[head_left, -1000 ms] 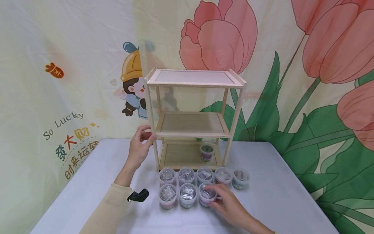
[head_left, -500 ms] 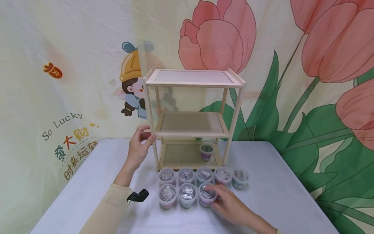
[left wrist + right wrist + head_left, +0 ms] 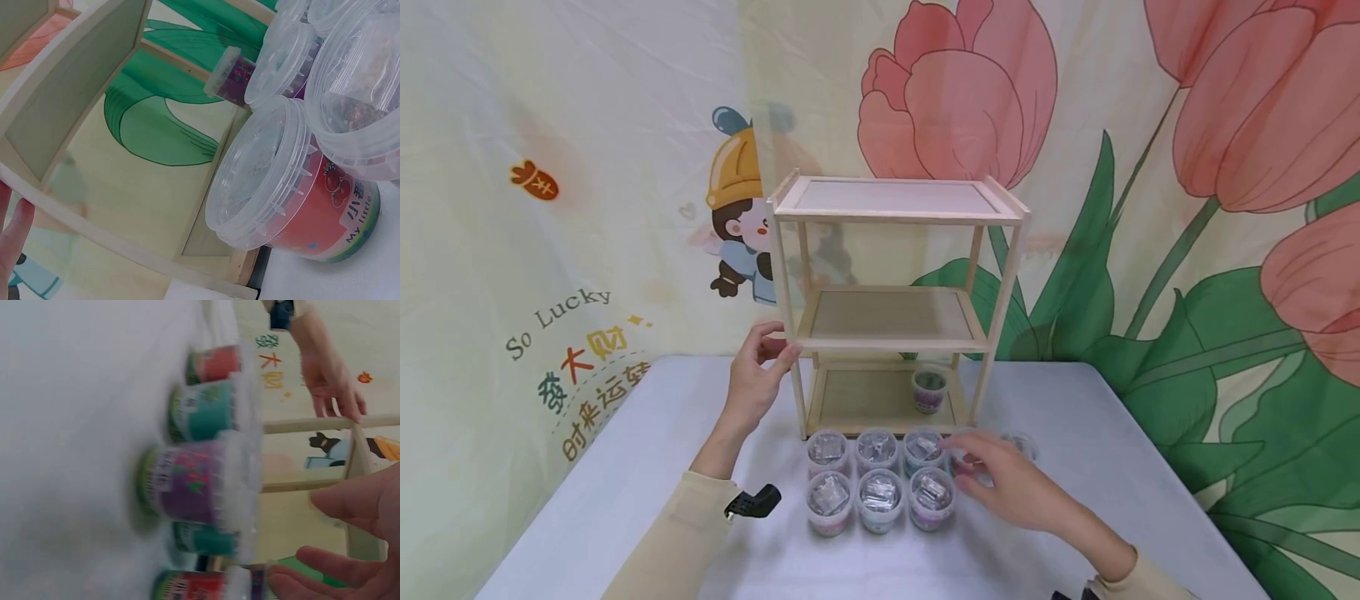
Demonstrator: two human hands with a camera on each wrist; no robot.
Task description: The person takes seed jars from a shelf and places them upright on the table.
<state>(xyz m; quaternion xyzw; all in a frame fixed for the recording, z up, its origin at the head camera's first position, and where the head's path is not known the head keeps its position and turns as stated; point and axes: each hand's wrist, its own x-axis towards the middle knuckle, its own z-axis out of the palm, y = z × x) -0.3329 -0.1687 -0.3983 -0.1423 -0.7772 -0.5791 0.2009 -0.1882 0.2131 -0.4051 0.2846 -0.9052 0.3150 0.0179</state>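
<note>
A three-tier wooden shelf (image 3: 895, 344) stands at the back of the table. My left hand (image 3: 756, 379) holds its left front post, thumb and fingers at the middle tier. Several lidded plastic tubs with bright labels stand in two rows before it. My right hand (image 3: 1022, 487) reaches over the right end of the back row, fingers spread around a red tub (image 3: 194, 586) that it partly hides. Left of that hand, in the front row, is a purple tub (image 3: 932, 500). A smaller-looking purple tub (image 3: 929, 392) sits on the bottom tier at its right.
Another tub (image 3: 1024, 446), partly hidden behind my right hand, stands apart at the right of the back row. A white cloth (image 3: 700, 567) covers the table. Behind it hangs a printed backdrop (image 3: 842, 75) with tulips and a cartoon figure.
My right hand has left the front-row purple tub and moved up and right to the back row's red tub. My left hand has stayed on the post.
</note>
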